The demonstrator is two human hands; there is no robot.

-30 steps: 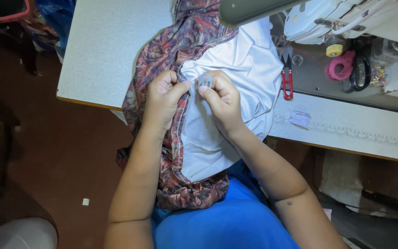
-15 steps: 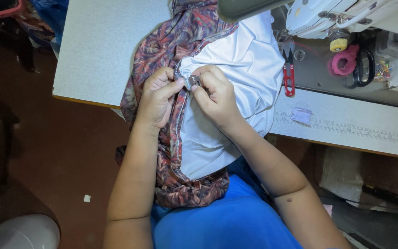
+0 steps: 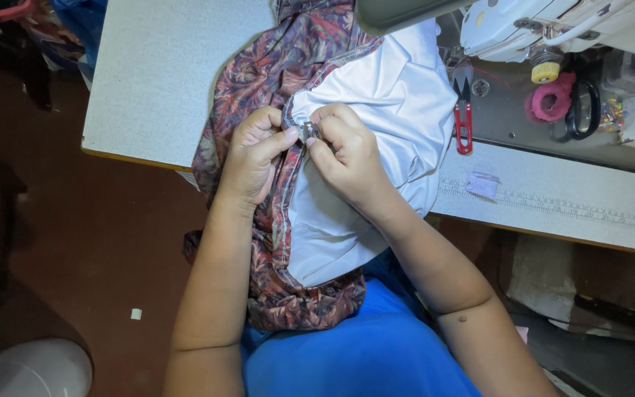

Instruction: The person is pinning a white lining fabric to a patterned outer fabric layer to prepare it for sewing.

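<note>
Left hand: the left hand [image 3: 255,158] curls over the garment's patterned edge, thumb and forefinger pinching the fabric right at the zip.
Right hand: the right hand [image 3: 343,151] meets it fingertip to fingertip, pinching the small metal zip pull [image 3: 310,132] between thumb and forefinger.
Zip pull: it sits between the two hands, at the seam where the patterned cloth joins the white lining, above the worktop's near edge.
Garment: the garment [image 3: 273,81], a red-brown patterned cloth with a pale white lining [image 3: 384,110] turned outward, lies across the worktop's near edge and hangs down onto the person's lap.
Worktop: the speckled grey worktop [image 3: 156,73] carries the upper part of the garment; its near edge runs just under the hands.
Sewing machine: a white sewing machine [image 3: 553,26] stands at the far right of the worktop, well apart from the hands.
Snips: red-handled thread snips [image 3: 464,121] lie just right of the lining, on the dark machine bed.
Scissors: black-handled scissors [image 3: 580,110] rest further right, touching a pink ring [image 3: 550,104].
Tape: a printed measuring strip [image 3: 575,202] runs along the worktop's near right edge, with a small pale label [image 3: 483,184] on it.
Lap: blue cloth [image 3: 354,353] covers the person's lap below the garment.
</note>
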